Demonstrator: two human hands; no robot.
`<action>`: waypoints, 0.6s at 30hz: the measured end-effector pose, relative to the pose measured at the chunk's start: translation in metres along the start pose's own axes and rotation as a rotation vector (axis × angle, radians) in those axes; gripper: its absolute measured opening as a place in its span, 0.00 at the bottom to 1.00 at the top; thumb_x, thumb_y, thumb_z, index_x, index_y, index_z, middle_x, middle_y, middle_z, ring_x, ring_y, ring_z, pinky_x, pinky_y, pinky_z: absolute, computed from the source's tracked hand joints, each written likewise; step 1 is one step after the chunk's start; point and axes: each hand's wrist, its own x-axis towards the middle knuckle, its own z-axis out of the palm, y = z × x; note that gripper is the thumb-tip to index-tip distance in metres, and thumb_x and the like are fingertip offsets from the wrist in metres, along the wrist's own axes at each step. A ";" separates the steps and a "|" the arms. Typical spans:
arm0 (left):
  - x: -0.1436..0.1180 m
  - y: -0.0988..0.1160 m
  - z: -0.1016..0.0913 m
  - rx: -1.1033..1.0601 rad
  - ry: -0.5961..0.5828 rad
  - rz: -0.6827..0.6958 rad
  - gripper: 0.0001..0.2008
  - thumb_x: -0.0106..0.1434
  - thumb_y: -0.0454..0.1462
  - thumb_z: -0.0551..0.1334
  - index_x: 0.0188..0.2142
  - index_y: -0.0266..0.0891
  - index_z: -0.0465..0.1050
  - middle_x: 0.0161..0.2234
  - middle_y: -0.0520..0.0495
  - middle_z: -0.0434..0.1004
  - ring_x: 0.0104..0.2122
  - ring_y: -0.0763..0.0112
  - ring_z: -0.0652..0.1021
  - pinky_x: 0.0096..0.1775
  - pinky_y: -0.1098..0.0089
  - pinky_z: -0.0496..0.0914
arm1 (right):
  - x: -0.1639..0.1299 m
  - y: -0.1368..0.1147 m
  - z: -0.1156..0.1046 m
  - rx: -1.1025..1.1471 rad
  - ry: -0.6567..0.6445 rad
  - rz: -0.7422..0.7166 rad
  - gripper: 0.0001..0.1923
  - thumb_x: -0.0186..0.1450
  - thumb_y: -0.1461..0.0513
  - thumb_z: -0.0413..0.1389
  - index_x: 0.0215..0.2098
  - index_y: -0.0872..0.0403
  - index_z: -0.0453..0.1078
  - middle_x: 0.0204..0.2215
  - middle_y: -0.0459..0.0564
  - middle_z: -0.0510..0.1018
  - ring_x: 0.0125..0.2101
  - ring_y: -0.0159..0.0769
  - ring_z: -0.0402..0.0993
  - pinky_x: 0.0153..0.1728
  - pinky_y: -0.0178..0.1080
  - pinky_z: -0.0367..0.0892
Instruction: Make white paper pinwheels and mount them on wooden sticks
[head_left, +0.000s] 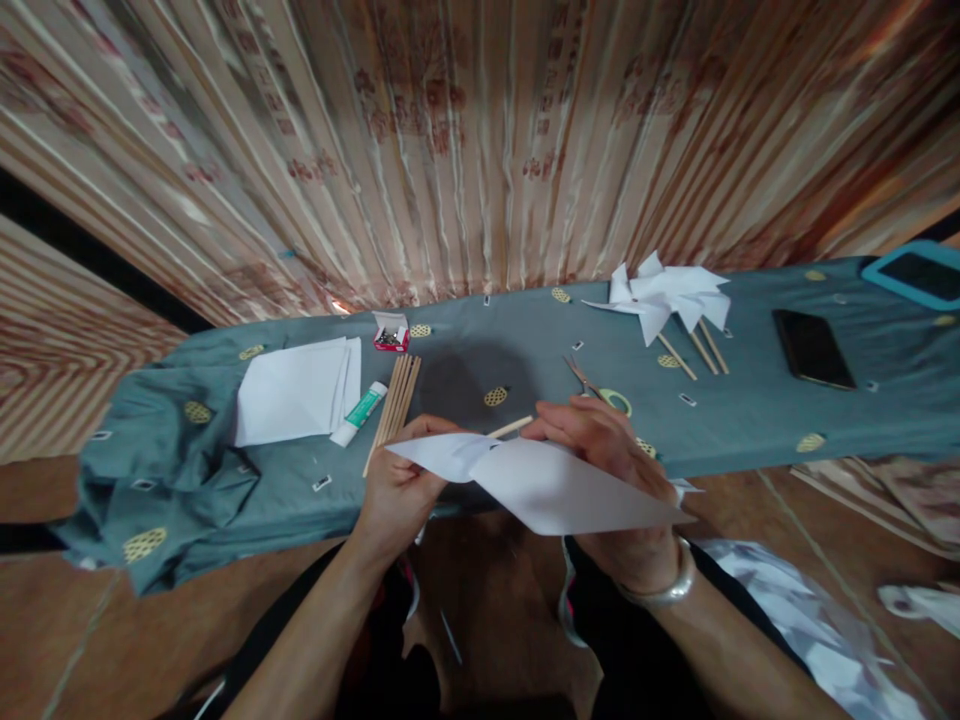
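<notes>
A white paper pinwheel (559, 490) with folded blades is held between my hands, above the front edge of the cloth-covered table. My left hand (405, 490) is closed on its left side, the thumb and fingers partly behind the paper. Behind the pinwheel a wooden stick (511, 427) sticks out, its end close to the fingertips of my right hand (600, 440). That hand has curled fingers at the back of the pinwheel, and the paper covers part of the palm. A dark pin head seems to show at the pinwheel's middle.
On the green cloth (480, 340) lie paper sheets (289, 390), a glue stick (360, 413), several wooden sticks (396, 400), a red box of pins (391, 335), scissors (611, 400), pinwheels on sticks (667, 295), a phone (812, 347) and a blue-framed tablet (919, 275). A curtain (465, 150) hangs behind.
</notes>
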 end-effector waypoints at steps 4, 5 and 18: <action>-0.001 -0.001 0.000 -0.011 0.000 -0.003 0.04 0.49 0.33 0.70 0.28 0.39 0.81 0.28 0.49 0.79 0.29 0.71 0.77 0.32 0.75 0.71 | 0.001 0.000 0.000 0.011 -0.001 0.001 0.25 0.63 0.67 0.59 0.57 0.51 0.62 0.37 0.49 0.83 0.41 0.40 0.79 0.54 0.49 0.70; -0.001 -0.002 0.000 -0.011 0.002 -0.006 0.04 0.49 0.33 0.70 0.28 0.39 0.81 0.28 0.49 0.79 0.29 0.71 0.77 0.32 0.75 0.71 | 0.001 0.000 0.000 0.013 0.000 0.004 0.25 0.63 0.67 0.59 0.57 0.51 0.62 0.37 0.49 0.82 0.41 0.39 0.79 0.54 0.49 0.70; -0.002 -0.002 -0.002 0.012 0.015 -0.021 0.04 0.49 0.34 0.70 0.27 0.38 0.80 0.28 0.48 0.78 0.28 0.70 0.76 0.31 0.74 0.70 | -0.002 0.001 0.001 0.003 -0.021 0.036 0.25 0.65 0.65 0.57 0.59 0.49 0.60 0.38 0.48 0.83 0.41 0.40 0.79 0.55 0.49 0.69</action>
